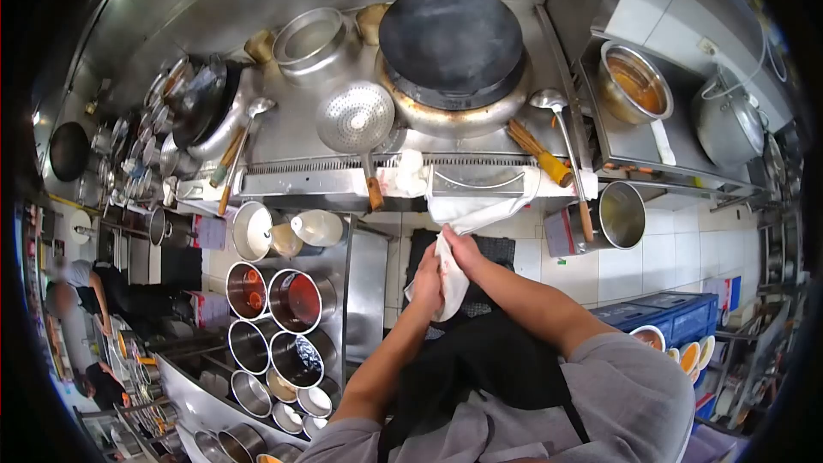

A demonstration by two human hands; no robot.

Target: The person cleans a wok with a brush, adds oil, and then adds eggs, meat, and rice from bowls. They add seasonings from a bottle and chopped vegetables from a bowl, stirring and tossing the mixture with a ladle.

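Both my hands are closed around a white cloth (449,279) in front of my apron. My left hand (426,285) grips its left side, and my right hand (464,250) holds it from the upper right. Reddish stains show on the cloth. From my hands its upper part reaches to the stove's front edge (480,193), near a curved metal handle (478,182). Beyond it a dark wok (451,39) rests on the round burner ring (454,120). A perforated strainer (356,117) with a wooden handle lies left of the wok.
A ladle (566,137) and a yellow-bound bamboo brush (540,154) lie right of the burner. Steel pots of sauce (300,300) stand on the left counter. A pot of brown liquid (636,84) sits at the right. A blue crate (664,313) is behind my right side. Other people (90,283) stand far left.
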